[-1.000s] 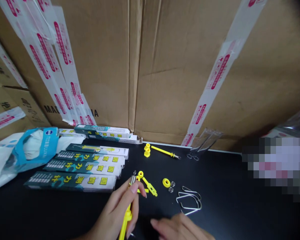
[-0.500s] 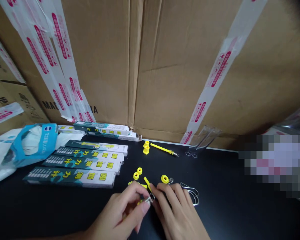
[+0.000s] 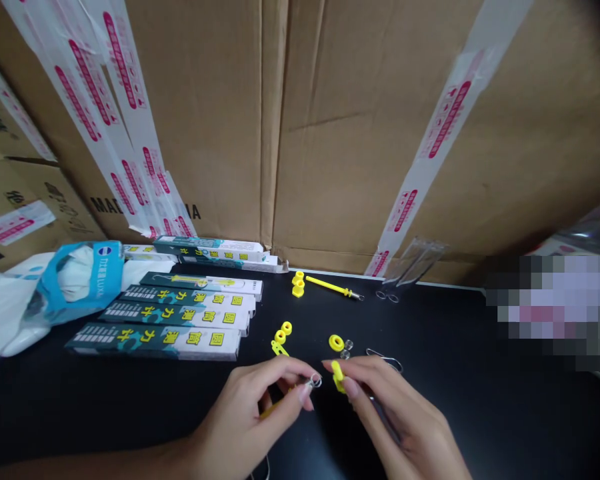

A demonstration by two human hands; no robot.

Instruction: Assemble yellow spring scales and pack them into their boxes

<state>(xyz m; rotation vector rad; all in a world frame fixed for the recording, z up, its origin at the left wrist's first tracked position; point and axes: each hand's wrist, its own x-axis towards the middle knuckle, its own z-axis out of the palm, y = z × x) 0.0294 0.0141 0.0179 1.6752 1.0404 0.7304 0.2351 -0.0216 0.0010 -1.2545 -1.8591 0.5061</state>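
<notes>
My left hand (image 3: 260, 413) is closed around a yellow rod with a metal ring tip (image 3: 313, 382), pinched between thumb and fingers above the black table (image 3: 480, 400). My right hand (image 3: 395, 413) pinches a small yellow plastic piece (image 3: 337, 375) just right of that tip, close to it but apart. A thin metal wire seems to run under the right fingers. Loose yellow rings (image 3: 336, 343) and small yellow parts (image 3: 282, 337) lie just beyond both hands, beside wire hooks (image 3: 387, 360).
Several long green-and-white boxes (image 3: 180, 320) lie at the left, with a blue-and-white bag (image 3: 70, 280) beyond them. Another yellow rod (image 3: 333, 287) and yellow nuts (image 3: 298, 283) rest near the cardboard wall (image 3: 330, 133). Clear sleeves (image 3: 410, 263) lean at the back.
My right hand came up from the table edge, picked a small yellow piece from the table, and lifted it beside the rod tip. The left hand turned the rod so its metal tip points right.
</notes>
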